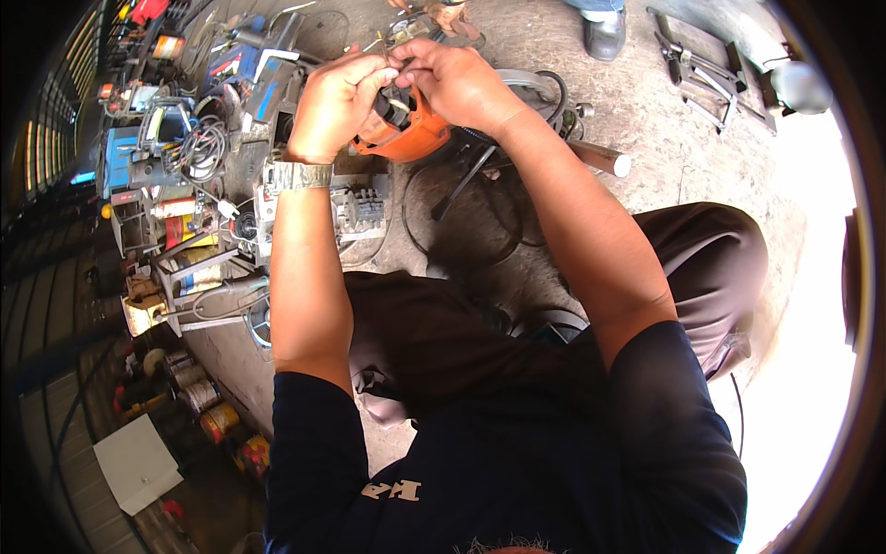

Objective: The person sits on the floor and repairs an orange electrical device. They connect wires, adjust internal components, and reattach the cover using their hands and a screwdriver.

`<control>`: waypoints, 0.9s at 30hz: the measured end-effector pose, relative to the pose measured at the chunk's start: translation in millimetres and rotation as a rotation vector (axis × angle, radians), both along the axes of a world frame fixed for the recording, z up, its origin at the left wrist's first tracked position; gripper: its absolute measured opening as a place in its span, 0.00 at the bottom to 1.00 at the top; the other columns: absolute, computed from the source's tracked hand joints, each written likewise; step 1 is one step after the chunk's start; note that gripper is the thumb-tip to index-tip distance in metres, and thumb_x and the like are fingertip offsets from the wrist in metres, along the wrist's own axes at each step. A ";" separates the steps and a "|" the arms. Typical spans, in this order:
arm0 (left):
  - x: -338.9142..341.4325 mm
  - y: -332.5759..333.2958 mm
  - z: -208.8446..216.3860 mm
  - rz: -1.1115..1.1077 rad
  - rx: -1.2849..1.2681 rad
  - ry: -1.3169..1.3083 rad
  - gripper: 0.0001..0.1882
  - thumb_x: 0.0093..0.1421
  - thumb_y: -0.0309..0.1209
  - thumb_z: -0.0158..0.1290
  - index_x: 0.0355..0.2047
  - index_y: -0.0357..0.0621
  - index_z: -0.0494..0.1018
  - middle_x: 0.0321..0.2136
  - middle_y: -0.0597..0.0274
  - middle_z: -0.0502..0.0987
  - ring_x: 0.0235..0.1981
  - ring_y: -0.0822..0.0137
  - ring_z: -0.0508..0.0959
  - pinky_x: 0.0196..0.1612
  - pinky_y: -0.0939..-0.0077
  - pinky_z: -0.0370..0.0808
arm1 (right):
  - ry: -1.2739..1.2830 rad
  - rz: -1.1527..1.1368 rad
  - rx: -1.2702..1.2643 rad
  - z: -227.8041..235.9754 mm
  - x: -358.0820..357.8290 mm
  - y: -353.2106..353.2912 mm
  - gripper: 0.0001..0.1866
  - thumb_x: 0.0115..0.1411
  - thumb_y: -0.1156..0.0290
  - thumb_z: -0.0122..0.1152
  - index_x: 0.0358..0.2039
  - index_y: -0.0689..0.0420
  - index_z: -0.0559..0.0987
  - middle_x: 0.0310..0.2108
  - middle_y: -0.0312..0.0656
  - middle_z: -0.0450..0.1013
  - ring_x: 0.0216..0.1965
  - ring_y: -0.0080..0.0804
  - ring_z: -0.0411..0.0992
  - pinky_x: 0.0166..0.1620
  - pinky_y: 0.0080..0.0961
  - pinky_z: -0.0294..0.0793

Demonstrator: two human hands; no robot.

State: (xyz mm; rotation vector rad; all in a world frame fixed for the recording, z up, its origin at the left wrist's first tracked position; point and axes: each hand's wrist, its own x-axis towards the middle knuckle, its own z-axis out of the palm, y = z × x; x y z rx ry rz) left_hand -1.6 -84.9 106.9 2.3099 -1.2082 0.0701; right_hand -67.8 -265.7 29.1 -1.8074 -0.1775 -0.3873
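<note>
My left hand point(334, 100) and my right hand point(457, 81) are raised together over an orange power tool body point(406, 138), both gripping it from above. The fingertips of both hands meet at thin wires point(392, 55) at the top of the tool. A metal watch point(300, 175) is on my left wrist. A black cable point(461, 185) runs from the tool down to the concrete floor. What lies between my fingers is too small to tell.
Tools, wires and machine parts point(185, 157) crowd the floor on the left. A metal rod point(600, 159) lies right of the tool. Metal frame pieces point(701, 78) sit at the upper right. Another person's shoe point(604, 32) stands at the top. Cans point(198, 397) line the lower left.
</note>
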 end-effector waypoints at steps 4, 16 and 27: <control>-7.8 -1.0 -0.3 0.039 -0.024 -0.008 0.07 0.65 0.27 0.61 0.41 0.38 0.83 0.35 0.52 0.84 0.37 0.51 0.85 0.48 0.64 0.80 | -0.017 0.064 0.053 1.5 0.0 -0.9 0.19 0.69 0.71 0.62 0.60 0.51 0.79 0.43 0.44 0.85 0.46 0.34 0.84 0.51 0.28 0.80; -9.3 5.3 -2.4 0.069 0.032 -0.129 0.08 0.65 0.26 0.57 0.40 0.38 0.83 0.46 0.53 0.82 0.43 0.54 0.81 0.50 0.64 0.78 | -0.260 -0.182 -0.062 7.1 9.3 8.4 0.09 0.67 0.62 0.67 0.41 0.52 0.86 0.30 0.45 0.81 0.34 0.40 0.82 0.41 0.33 0.80; 2.2 12.1 -26.2 0.079 0.006 -0.161 0.11 0.62 0.28 0.52 0.38 0.41 0.84 0.51 0.55 0.80 0.54 0.51 0.75 0.60 0.61 0.72 | -0.277 -0.203 -0.092 30.1 18.7 3.6 0.08 0.69 0.67 0.62 0.36 0.58 0.79 0.29 0.54 0.80 0.34 0.51 0.82 0.38 0.42 0.79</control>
